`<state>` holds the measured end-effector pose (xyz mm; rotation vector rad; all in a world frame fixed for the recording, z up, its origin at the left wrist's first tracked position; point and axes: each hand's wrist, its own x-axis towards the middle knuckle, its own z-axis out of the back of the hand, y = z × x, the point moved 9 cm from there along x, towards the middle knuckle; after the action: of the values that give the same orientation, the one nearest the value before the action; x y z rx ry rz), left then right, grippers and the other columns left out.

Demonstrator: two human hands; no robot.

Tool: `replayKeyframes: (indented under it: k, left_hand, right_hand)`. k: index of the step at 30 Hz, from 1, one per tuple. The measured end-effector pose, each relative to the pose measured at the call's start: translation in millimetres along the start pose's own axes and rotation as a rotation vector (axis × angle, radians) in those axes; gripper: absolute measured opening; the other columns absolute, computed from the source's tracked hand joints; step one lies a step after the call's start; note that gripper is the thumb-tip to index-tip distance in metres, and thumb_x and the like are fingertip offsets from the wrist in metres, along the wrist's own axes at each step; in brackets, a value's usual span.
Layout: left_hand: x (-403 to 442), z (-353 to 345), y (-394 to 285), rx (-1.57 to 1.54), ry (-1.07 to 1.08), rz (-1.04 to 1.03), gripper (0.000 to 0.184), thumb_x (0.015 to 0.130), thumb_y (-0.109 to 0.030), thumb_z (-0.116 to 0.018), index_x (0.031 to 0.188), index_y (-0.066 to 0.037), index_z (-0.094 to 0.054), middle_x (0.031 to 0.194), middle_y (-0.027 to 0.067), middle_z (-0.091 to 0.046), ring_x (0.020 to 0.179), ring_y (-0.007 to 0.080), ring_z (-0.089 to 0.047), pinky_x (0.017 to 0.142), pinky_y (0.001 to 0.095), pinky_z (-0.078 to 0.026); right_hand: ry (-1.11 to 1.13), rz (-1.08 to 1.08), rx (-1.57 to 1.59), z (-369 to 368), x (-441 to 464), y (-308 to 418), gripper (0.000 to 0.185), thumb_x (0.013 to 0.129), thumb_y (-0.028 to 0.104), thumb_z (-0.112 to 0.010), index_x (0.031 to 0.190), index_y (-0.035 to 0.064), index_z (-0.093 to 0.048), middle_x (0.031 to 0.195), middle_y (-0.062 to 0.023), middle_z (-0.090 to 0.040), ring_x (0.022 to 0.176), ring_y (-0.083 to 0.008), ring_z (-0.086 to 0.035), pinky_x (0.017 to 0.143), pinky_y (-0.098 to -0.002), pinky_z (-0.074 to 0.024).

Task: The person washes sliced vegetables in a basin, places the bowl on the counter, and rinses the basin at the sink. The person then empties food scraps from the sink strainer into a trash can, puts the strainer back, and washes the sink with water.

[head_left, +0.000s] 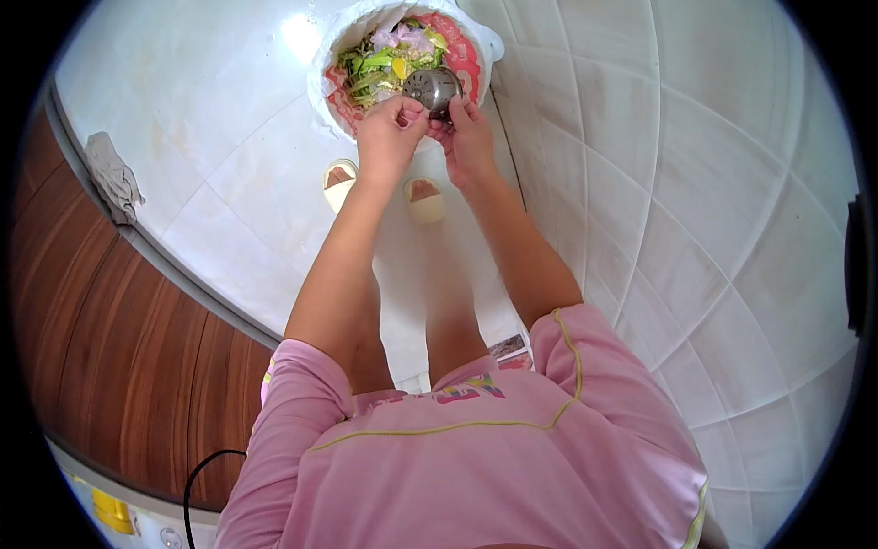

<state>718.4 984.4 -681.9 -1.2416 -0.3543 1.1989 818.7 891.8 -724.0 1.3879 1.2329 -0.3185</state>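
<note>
A round, dark metal sink strainer (433, 92) with slots in its surface is tilted over a waste bin (320, 78). My right hand (466, 145) grips its near right edge, with the thumb along the side. Close to its left edge, my left hand (391, 135) is closed in a pinch. Whatever sits between those fingertips is too small to make out. Inside the bin lie green vegetable scraps (370, 66), a yellow piece (399, 68) and crumpled pinkish plastic (402, 38). A white bag lines the bin and folds over its rim.
Pale floor tiles (242, 119) surround the bin, and a white tiled wall (631, 183) rises on the right. My feet in cream slippers (425, 203) stand just below the bin. A grey cloth (113, 176) lies at the left beside brown wood-grain panelling (119, 348).
</note>
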Motion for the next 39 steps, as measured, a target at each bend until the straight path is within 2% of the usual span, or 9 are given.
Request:
replayKeyframes:
  k: [13, 16, 19, 21, 24, 26, 30, 32, 39]
  left_hand:
    - [-5, 34, 46, 0.195, -0.001, 0.326, 0.012, 0.065, -0.014, -0.063, 0.072, -0.005, -0.06, 0.075, 0.0091, -0.062, 0.069, 0.0214, -0.059, 0.062, 0.0311, -0.046]
    - [-7, 38, 44, 0.537, -0.14, -0.09, 0.016, 0.066, -0.008, -0.061, 0.082, -0.006, -0.061, 0.088, 0.0088, -0.059, 0.083, 0.0226, -0.056, 0.069, 0.031, -0.045]
    - [-9, 37, 70, 0.509, -0.006, 0.055, 0.031, 0.067, -0.003, -0.058, 0.098, -0.01, -0.058, 0.1, 0.0136, -0.052, 0.094, 0.0268, -0.05, 0.079, 0.0316, -0.041]
    - [-18, 50, 56, 0.652, -0.234, -0.042, 0.042, 0.067, -0.002, -0.057, 0.108, -0.009, -0.052, 0.093, 0.0151, -0.051, 0.088, 0.0273, -0.051, 0.079, 0.0328, -0.041]
    - [-23, 50, 87, 0.268, -0.314, 0.196, 0.047, 0.068, -0.002, -0.056, 0.114, -0.004, -0.046, 0.101, 0.0196, -0.044, 0.091, 0.0297, -0.046, 0.084, 0.0345, -0.038]
    - [-21, 45, 111, -0.008, -0.259, 0.358, 0.048, 0.069, -0.003, -0.055, 0.115, -0.001, -0.043, 0.106, 0.0208, -0.042, 0.094, 0.0305, -0.044, 0.086, 0.035, -0.036]
    - [-19, 41, 115, -0.065, -0.179, 0.404, 0.049, 0.07, -0.003, -0.055, 0.116, 0.003, -0.038, 0.107, 0.0189, -0.042, 0.092, 0.0272, -0.045, 0.083, 0.0333, -0.038]
    - [-24, 39, 105, -0.169, -0.15, 0.446, 0.047, 0.071, -0.004, -0.054, 0.115, 0.001, -0.037, 0.11, 0.018, -0.041, 0.094, 0.0245, -0.046, 0.079, 0.0328, -0.042]
    - [-45, 62, 68, -0.323, 0.188, 0.485, 0.038, 0.081, -0.015, -0.051, 0.116, -0.005, -0.039, 0.12, 0.0099, -0.042, 0.1, 0.0202, -0.046, 0.076, 0.0332, -0.044]
  right_hand:
    - [-0.177, 0.214, -0.189, 22, 12, 18, 0.02, 0.088, 0.022, -0.045, 0.082, 0.0047, -0.051, 0.066, -0.0015, -0.05, 0.051, -0.0084, -0.047, 0.047, -0.0228, -0.0419]
    - [-0.171, 0.193, -0.309, 25, 29, 34, 0.022, 0.088, 0.025, -0.044, 0.083, 0.0053, -0.051, 0.064, -0.0011, -0.049, 0.049, -0.0078, -0.045, 0.044, -0.0222, -0.0384]
    - [-0.092, 0.195, -0.373, 15, 44, 37, 0.022, 0.089, 0.026, -0.043, 0.082, 0.0071, -0.051, 0.063, -0.0009, -0.05, 0.05, -0.0083, -0.045, 0.045, -0.0225, -0.0369]
    - [-0.066, 0.244, -0.385, 11, 56, 25, 0.023, 0.089, 0.027, -0.041, 0.081, 0.0074, -0.052, 0.062, -0.0016, -0.05, 0.048, -0.009, -0.044, 0.043, -0.0231, -0.0359]
    - [0.301, -0.208, -1.28, 3, 68, -55, 0.029, 0.089, 0.029, -0.039, 0.078, 0.0065, -0.053, 0.059, -0.003, -0.049, 0.045, -0.0106, -0.043, 0.041, -0.0252, -0.0348]
    - [0.24, 0.033, -1.208, -1, 105, -44, 0.031, 0.088, 0.03, -0.039, 0.076, 0.0053, -0.053, 0.058, -0.0039, -0.049, 0.045, -0.0116, -0.043, 0.04, -0.0265, -0.0349]
    - [0.031, -0.083, -0.586, -1, 103, -10, 0.035, 0.086, 0.026, -0.036, 0.086, -0.0002, -0.059, 0.077, -0.0175, -0.06, 0.066, -0.026, -0.059, 0.058, -0.0371, -0.0457]
    - [0.394, 0.342, -1.783, -15, 92, -53, 0.033, 0.084, 0.025, -0.038, 0.086, 0.0004, -0.06, 0.082, -0.0149, -0.062, 0.066, -0.0243, -0.059, 0.059, -0.0354, -0.0465]
    - [-0.072, 0.148, -0.781, -17, 30, 52, 0.034, 0.086, 0.031, -0.039, 0.082, 0.002, -0.055, 0.064, -0.0074, -0.051, 0.048, -0.0143, -0.049, 0.041, -0.0281, -0.041]
